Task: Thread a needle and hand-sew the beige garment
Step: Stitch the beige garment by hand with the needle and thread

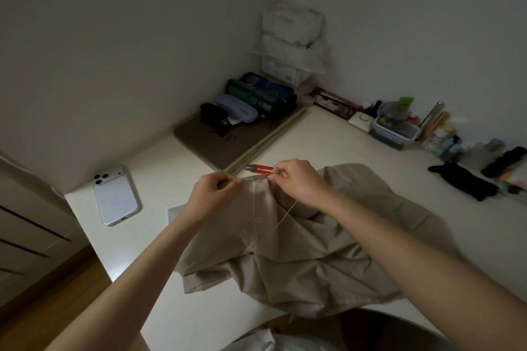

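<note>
Threading or early sewing stage, as judged. Left hand (212, 194) and right hand (296, 179) each pinch the thread (253, 199) above the garment (313, 265), which lies on the table (328, 137). The needle and any stitches are indiscernible.

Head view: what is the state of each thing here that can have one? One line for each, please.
Beige cloth garment: crumpled on the white table.
Pale sewing thread: stretched between both hands, a loop hanging onto the garment.
Left hand: fingers pinch the thread.
Right hand: fingers pinch the thread.
Red-handled thread snips: lying on the table, untouched.
White smartphone: lying face down.
Light blue glasses case: closed.
</note>
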A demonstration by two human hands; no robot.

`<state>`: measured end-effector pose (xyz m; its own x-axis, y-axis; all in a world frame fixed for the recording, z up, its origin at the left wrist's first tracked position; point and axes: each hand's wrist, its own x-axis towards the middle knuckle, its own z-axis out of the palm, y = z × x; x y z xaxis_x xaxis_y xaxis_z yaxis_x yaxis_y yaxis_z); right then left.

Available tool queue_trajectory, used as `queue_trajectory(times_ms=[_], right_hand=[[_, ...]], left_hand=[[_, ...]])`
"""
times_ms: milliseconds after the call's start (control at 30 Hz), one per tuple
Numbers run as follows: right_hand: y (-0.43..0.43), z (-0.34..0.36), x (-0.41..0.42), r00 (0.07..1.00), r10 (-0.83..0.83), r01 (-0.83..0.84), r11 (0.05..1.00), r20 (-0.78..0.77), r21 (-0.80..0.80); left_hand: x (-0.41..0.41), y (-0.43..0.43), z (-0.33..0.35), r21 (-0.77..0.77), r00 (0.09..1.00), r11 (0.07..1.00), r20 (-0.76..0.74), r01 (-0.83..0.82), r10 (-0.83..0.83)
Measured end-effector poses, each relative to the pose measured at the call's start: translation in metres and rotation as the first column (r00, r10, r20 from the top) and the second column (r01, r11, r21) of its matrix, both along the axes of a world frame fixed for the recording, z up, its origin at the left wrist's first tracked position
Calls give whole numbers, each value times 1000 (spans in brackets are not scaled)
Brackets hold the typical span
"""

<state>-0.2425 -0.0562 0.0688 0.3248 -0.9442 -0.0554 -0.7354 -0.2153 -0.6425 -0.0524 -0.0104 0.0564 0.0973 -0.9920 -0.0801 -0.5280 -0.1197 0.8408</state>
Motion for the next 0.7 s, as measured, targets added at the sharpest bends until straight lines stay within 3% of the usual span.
queue_trajectory(times_ms=[133,367,567,700], right_hand=[[3,-1,-1,1000,12,-12,1000,13,-4],[10,6,4,997,36,-41,997,-76,-68],[25,8,14,988,132,-110,966,80,-235],[26,0,16,985,57,-29,985,161,-172]], left_hand=[[-6,1,2,2,989,998,-136,-65,65],[-8,3,6,-36,985,997,-160,-68,62],[-1,-1,8,-50,985,996,-164,-68,58],[1,-1,8,-72,986,996,-163,-55,43]])
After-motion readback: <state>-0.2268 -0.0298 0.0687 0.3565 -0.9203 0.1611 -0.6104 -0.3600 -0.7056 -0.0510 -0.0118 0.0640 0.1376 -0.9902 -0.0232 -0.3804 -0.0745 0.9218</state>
